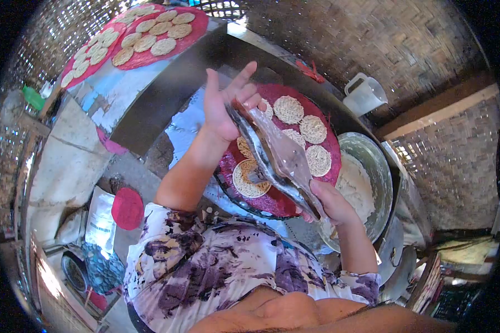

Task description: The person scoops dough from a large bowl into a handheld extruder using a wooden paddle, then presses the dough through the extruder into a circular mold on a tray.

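A long, narrow tool with dark and silvery edges (259, 149) spans the space between my hands at a slant, with clear plastic (288, 151) draped along it. My left hand (226, 108) holds its upper end, some fingers curled over it while the thumb and a finger stick out. At the lower end, my right hand (333, 202) grips it with the thumb on top. Beneath lies a round, dark pink sheet (334, 141) carrying several pale, lacy dough discs (288, 109). One disc (251, 178) sits inside a ring under the tool, which partly hides it.
A large metal basin (384, 166) of white dough or flour (353, 186) stands at the right, below a plastic jug (364, 94). More discs rest on pink sheets (197, 25) at the upper left. A dark board (150, 111) borders the work area. Woven walls surround it.
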Demonstrator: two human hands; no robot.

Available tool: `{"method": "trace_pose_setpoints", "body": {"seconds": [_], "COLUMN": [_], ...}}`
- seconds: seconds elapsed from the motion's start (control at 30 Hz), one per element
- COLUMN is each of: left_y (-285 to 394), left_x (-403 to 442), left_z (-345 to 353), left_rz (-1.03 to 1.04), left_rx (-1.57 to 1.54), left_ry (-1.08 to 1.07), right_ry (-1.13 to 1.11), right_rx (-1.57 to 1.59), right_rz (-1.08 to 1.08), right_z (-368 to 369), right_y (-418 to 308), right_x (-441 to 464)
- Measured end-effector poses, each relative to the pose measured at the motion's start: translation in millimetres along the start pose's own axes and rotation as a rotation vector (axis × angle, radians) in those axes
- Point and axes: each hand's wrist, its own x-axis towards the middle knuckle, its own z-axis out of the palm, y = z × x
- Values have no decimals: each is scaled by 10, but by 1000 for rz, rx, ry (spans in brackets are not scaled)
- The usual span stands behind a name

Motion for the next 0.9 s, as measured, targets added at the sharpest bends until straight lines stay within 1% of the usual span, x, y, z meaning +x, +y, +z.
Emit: {"method": "trace_pose_setpoints", "body": {"seconds": [0.03,0.07,0.17,0.3,0.33,0.43,0.47,0.6,0.7,0.8,0.83,0.87,0.9], "left_y": [5,-6,18,52,82,166,184,58,-103,-138,-149,-94,-115], "left_x": [-32,-98,-261,-412,-428,-405,-373,-335,-347,-356,-346,-356,-352], "left_z": [-61,-111,-253,-154,-110,-45,-101,-202,-163,23,70,7,-32], "left_rz": [11,42,43,108,122,143,112,73,72,-18,-52,-110,-82], "left_rx": [-14,21,-35,40,40,59,7,-30,24,54,65,39,320], "left_ry": [0,106,116,154,176,150,74,79,130,157,163,-59,-83], "right_ry": [5,12,41,7,32,99,111,157,173,125,147,170,193], "right_rx": [-44,-89,-186,-226,-225,-214,-210,-286,-209,-167,-155,-143,-130], "right_rz": [2,1,28,69,55,9,-9,-36,41,5,-47,-100,-155], "right_z": [10,17,52,101,140,234,224,161,83,25,15,3,2], "right_y": [-3,-4,5,49,39,11,4,31,147,53,25,0,-25], "right_x": [21,38,47,57,71,98,111,29,-132,-323,-375,-422,-463]}}
